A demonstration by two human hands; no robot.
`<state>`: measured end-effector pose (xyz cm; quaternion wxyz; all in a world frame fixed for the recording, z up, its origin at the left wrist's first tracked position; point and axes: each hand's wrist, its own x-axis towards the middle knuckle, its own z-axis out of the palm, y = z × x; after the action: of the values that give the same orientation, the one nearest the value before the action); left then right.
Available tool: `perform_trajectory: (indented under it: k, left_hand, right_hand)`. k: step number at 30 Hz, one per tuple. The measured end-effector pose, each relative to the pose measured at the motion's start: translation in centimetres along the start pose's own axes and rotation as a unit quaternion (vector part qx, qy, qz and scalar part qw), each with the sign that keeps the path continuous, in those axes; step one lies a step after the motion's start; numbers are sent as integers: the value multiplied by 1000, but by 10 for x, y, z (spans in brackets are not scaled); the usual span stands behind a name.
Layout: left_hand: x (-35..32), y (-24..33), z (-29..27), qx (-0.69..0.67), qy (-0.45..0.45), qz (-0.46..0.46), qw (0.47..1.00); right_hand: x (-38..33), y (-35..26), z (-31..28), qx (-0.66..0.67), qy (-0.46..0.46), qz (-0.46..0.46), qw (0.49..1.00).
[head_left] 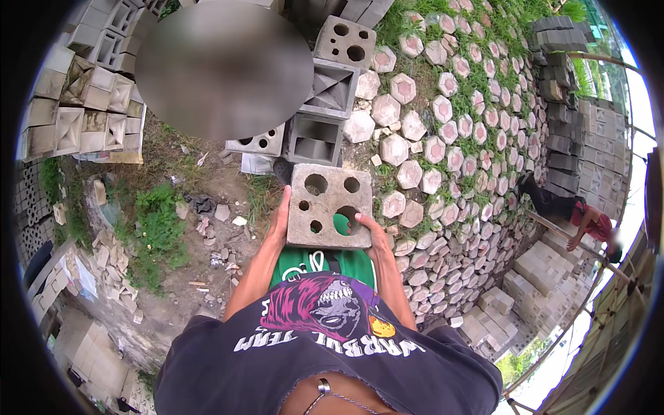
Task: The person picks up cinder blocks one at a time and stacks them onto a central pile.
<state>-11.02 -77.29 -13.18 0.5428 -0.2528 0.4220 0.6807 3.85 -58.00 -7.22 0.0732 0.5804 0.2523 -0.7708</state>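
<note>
With both my hands I am grasping one grey concrete block [330, 200], and it is in front of my belly, above my green clothing [321, 266]. My left hand [281, 220] lies along the left side of the block, with its upper digit stretched upward beside the edge. My right hand [377, 241] holds the lower right corner; its thumb [365, 220] comes over the face and its tip is just beside the biggest round hole. So the block is between my two hands, its face with five holes turned up to me. The other fingers are hidden, so I cannot tell how they are bent. Beyond the block there are a hollow block [312, 150] and a patterned block [330, 104]. To the right, many hexagonal pavers [395, 149] lie among grass.
</note>
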Motion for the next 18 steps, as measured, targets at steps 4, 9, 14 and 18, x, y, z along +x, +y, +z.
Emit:
perform_trajectory:
  k: [4,9,14,18]
  left_hand:
    - [15,-19,-15,-31,37,-78,996]
    - [72,-32,-35,-31,94,-73,992]
    - [131,-52,-68,-37,129,-65,989]
    - [162,-53,-74,46,181,-57,981]
  right_hand:
    - [34,23,-26,5,24,85,996]
    - [94,32,-35,-44,48,75,995]
    - [154,34,-47,-44,24,69,996]
    - [191,31,-54,-54,-15,22,998]
